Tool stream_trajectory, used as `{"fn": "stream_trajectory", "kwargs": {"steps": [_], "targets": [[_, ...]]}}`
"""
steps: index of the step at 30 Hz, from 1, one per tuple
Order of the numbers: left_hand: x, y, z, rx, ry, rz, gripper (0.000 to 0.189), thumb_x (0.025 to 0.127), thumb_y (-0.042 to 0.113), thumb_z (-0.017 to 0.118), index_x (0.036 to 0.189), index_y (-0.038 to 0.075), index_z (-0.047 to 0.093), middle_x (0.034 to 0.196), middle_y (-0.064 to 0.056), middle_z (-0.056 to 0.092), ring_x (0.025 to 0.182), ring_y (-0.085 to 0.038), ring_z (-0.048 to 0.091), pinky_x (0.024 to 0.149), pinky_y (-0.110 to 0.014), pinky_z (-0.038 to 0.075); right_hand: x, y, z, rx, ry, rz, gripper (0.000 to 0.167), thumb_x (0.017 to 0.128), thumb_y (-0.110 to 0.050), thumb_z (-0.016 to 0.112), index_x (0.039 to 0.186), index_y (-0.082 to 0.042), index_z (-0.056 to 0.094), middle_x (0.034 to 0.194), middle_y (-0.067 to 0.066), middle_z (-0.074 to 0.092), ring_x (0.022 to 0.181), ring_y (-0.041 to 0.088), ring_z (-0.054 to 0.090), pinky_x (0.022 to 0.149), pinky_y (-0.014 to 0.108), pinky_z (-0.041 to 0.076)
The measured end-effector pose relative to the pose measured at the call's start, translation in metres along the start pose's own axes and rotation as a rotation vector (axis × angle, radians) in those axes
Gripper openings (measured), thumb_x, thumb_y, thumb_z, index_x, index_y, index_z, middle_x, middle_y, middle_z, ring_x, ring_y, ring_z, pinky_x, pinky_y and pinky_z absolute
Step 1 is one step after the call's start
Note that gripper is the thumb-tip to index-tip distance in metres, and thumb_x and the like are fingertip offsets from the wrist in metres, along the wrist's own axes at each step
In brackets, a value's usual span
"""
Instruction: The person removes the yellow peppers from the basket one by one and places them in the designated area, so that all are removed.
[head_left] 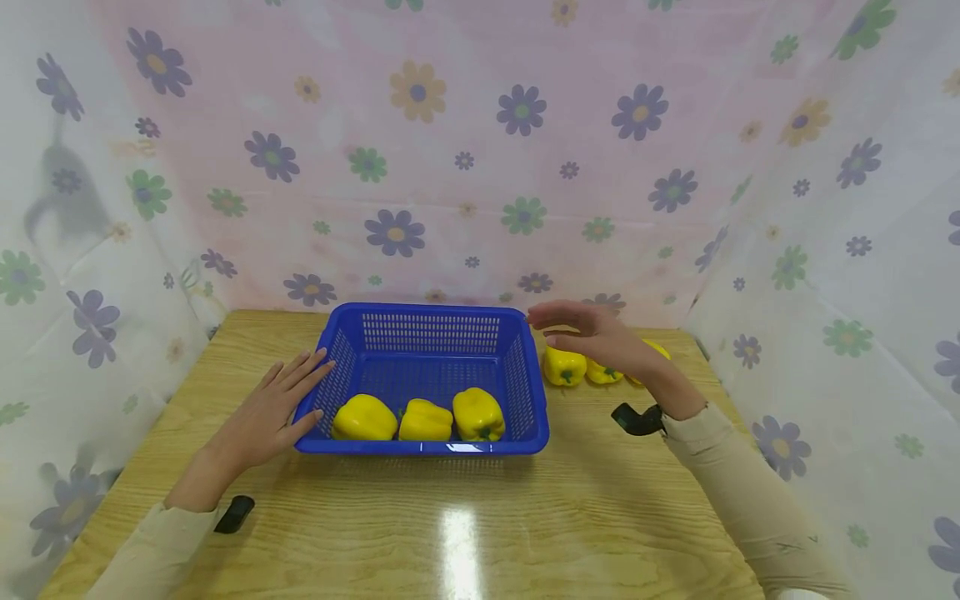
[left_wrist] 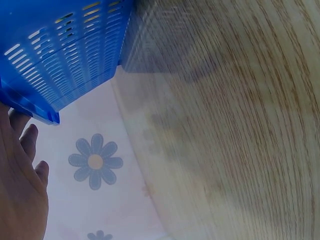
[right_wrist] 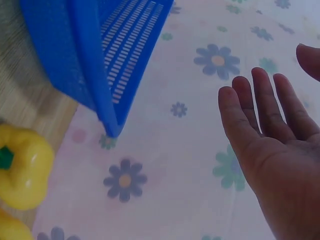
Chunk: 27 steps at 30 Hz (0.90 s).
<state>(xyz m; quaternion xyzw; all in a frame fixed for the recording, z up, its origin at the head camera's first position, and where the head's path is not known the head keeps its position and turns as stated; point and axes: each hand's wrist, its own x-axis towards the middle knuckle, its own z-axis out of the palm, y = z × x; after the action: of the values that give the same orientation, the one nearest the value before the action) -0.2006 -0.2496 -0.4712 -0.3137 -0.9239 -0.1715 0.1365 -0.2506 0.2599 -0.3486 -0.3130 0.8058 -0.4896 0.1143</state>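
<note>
A blue plastic basket [head_left: 420, 447] with slotted walls stands on the wooden table. Along its near side lie three yellow bell peppers, a left one [head_left: 365, 418], a middle one [head_left: 426, 421] and a right one [head_left: 479, 415]. My left hand [head_left: 273, 407] rests on the basket's left rim with its fingers spread. Beyond the right rim my right hand [head_left: 600, 335] hovers with extended fingers and holds nothing; the right wrist view shows its bare palm. Beneath it on the table sit more yellow bell peppers [head_left: 565, 367], partly hidden by the hand and forearm.
Flower-patterned curtains [head_left: 465, 167] enclose the table [head_left: 360, 533] at the back and both sides. A black strap end [head_left: 637, 419] sticks out by the right wrist and another [head_left: 236, 514] by the left wrist.
</note>
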Motion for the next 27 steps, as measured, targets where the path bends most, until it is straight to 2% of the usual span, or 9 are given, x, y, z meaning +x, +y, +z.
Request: {"fn": "stream_trajectory", "kwargs": {"steps": [4,9,12,16,21,24,27], "targets": [[0.000,0.000,0.000,0.002,-0.003,-0.001,0.066,0.099,0.027,0.062,0.157,0.006,0.038,0.165,-0.019,0.029,0.153,-0.042,0.023,0.128,-0.047,-0.001,0.018,-0.002,0.009,0.001,-0.032,-0.003,0.045,0.103,-0.017,0.061,0.146,-0.009,0.054,0.145,0.007,0.058,0.136,0.029,0.053,0.110,0.041,0.048],[0.000,0.000,0.000,0.002,-0.001,-0.001,0.067,0.099,0.027,0.062,0.157,0.006,0.038,0.165,-0.018,0.029,0.152,-0.042,0.024,0.128,-0.049,0.001,0.037,-0.003,0.018,0.030,-0.066,-0.017,0.044,0.104,-0.014,0.059,0.147,-0.007,0.053,0.146,0.011,0.057,0.134,0.026,0.055,0.112,0.042,0.046],[0.000,0.001,-0.001,-0.002,0.001,0.000,0.067,0.099,0.027,0.063,0.157,0.006,0.038,0.165,-0.018,0.029,0.152,-0.042,0.025,0.128,-0.053,0.005,0.046,-0.001,0.024,0.047,-0.068,-0.032,0.044,0.104,-0.012,0.058,0.147,-0.005,0.053,0.146,0.015,0.056,0.134,0.033,0.054,0.112,0.041,0.046],[0.000,0.002,-0.001,-0.003,-0.001,0.000,0.067,0.099,0.027,0.063,0.157,0.006,0.038,0.165,-0.018,0.030,0.152,-0.042,0.025,0.128,-0.053,0.005,0.057,0.003,0.035,0.094,-0.076,-0.045,0.043,0.103,-0.006,0.057,0.145,0.002,0.051,0.145,0.022,0.055,0.134,0.041,0.052,0.111,0.040,0.047],[0.000,0.002,-0.001,-0.006,-0.002,-0.002,0.067,0.098,0.027,0.063,0.157,0.006,0.038,0.165,-0.018,0.030,0.152,-0.043,0.025,0.128,-0.053,0.006,0.066,0.002,0.051,0.086,-0.106,0.007,0.041,0.103,-0.007,0.058,0.143,0.000,0.054,0.142,0.018,0.058,0.131,0.036,0.056,0.108,0.040,0.049],[0.001,0.002,-0.001,-0.010,-0.001,-0.004,0.067,0.098,0.026,0.064,0.157,0.006,0.038,0.165,-0.018,0.030,0.152,-0.043,0.025,0.127,-0.056,0.009,0.069,0.001,0.058,0.041,-0.147,0.056,0.041,0.104,-0.012,0.058,0.144,-0.004,0.055,0.142,0.014,0.060,0.132,0.032,0.056,0.108,0.040,0.049],[0.001,0.002,-0.001,-0.013,-0.001,-0.005,0.068,0.098,0.026,0.064,0.157,0.006,0.038,0.165,-0.018,0.030,0.152,-0.043,0.025,0.127,-0.055,0.007,0.073,0.005,0.063,0.012,-0.205,0.097,0.044,0.104,-0.015,0.059,0.146,-0.005,0.053,0.144,0.014,0.058,0.135,0.032,0.054,0.110,0.041,0.048]]}}
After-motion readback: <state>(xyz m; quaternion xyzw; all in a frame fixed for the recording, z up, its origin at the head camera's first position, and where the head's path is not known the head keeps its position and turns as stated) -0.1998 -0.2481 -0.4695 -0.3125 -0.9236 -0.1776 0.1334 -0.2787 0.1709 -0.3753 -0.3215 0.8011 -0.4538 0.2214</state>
